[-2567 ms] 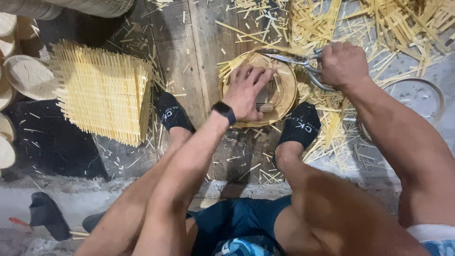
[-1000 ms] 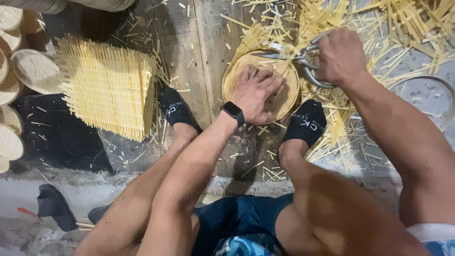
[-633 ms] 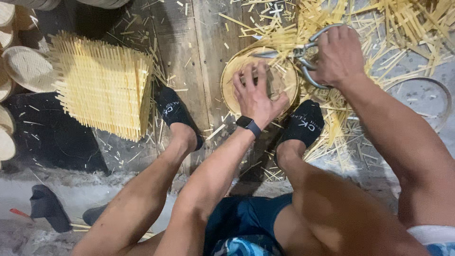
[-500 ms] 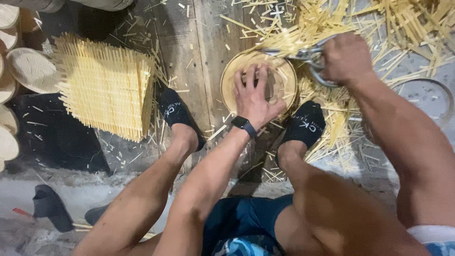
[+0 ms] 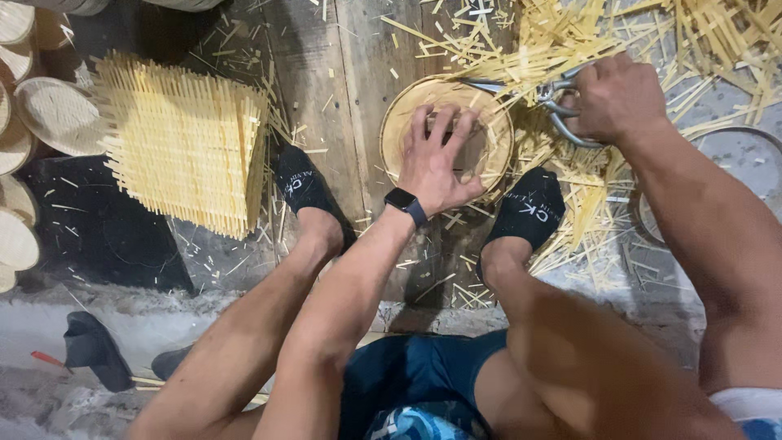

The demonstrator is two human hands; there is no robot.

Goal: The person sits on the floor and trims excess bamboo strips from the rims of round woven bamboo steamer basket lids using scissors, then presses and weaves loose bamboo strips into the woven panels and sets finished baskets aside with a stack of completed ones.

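The round woven basket (image 5: 446, 122) was pinned flat on the wooden floor (image 5: 326, 98) between two black-socked feet, the left hand (image 5: 436, 159) spread open inside it. Metal shears (image 5: 538, 94) were gripped tight by the right hand (image 5: 619, 98) at the rim, among scattered bamboo strips (image 5: 717, 41).

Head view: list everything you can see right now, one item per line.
round woven tray: one, tan, on the planks under the left hand
shears: one, grey metal, at the tray's rim
stack of woven mats: one, yellow, left
finished round trays: several, pale, far left
bamboo offcuts: many, yellow, upper right
socks: two, black
wristwatch: one, black
left hand: spread flat on the tray
right hand: grip on the shears
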